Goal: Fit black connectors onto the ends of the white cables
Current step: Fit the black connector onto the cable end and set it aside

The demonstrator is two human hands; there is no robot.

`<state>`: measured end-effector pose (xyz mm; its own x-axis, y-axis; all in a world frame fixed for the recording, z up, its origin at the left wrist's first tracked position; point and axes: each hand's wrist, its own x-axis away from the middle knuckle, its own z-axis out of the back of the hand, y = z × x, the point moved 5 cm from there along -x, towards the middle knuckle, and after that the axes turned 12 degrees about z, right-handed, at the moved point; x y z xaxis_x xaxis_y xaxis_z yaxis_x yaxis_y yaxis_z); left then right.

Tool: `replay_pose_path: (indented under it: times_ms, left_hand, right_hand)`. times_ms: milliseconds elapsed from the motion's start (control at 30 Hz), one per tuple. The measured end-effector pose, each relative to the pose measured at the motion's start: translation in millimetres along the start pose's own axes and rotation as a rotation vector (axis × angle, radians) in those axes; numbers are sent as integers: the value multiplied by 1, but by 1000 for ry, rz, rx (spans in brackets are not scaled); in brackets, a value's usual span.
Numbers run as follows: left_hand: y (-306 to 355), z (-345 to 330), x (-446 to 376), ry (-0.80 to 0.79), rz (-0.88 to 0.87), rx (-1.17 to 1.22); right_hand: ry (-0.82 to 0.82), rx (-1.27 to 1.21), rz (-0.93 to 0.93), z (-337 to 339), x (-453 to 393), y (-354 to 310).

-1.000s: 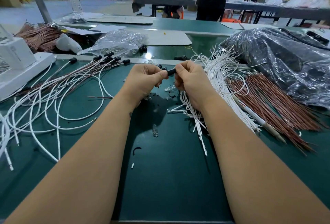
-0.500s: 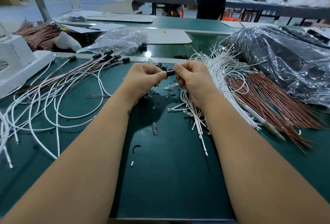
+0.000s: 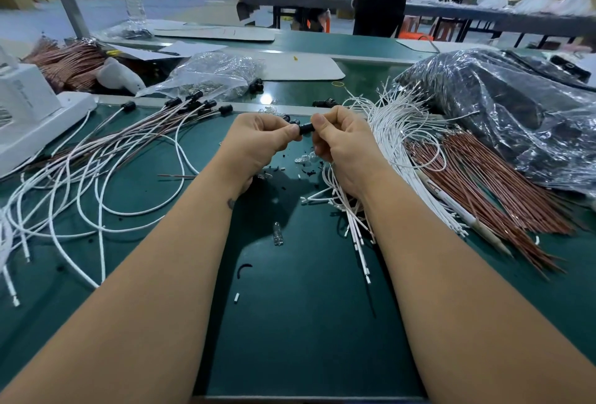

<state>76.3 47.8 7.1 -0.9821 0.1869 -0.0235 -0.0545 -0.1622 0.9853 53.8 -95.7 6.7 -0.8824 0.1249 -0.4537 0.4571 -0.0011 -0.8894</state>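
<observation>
Black connector (image 3: 305, 128), held above the middle of the green table (image 3: 306, 323), pinched between the fingertips of the left hand (image 3: 261, 142) and the right hand (image 3: 342, 145), both curled round it. White cables (image 3: 392, 132) lie in a bundle just right of the hands, beside brown wires (image 3: 490, 184). Finished cables with black ends (image 3: 106, 158) spread to the left; a plastic bag (image 3: 503, 113) lies at far right.

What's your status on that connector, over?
Left hand and right hand both pinching the black connector between them above the table. Cable end hidden in the fingers. Nothing in the way.
</observation>
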Motion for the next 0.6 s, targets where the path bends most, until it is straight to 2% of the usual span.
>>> replay_pose_path:
  times_ms: [200,300,467,600]
  left_hand:
    - [0,-3,1,-23,66,114]
    - [1,-4,2,11,49,144]
    - [4,-6,3,95,-19,127]
    - [3,-7,4,95,-30,121]
  right_hand:
    - [-64,-88,23,-1,-1,-3]
    - [-11,-140,17,-3,-1,-3]
    - [117,-368,-105,-6,1,-4]
    - [132,-287,-82,-7,3,-6]
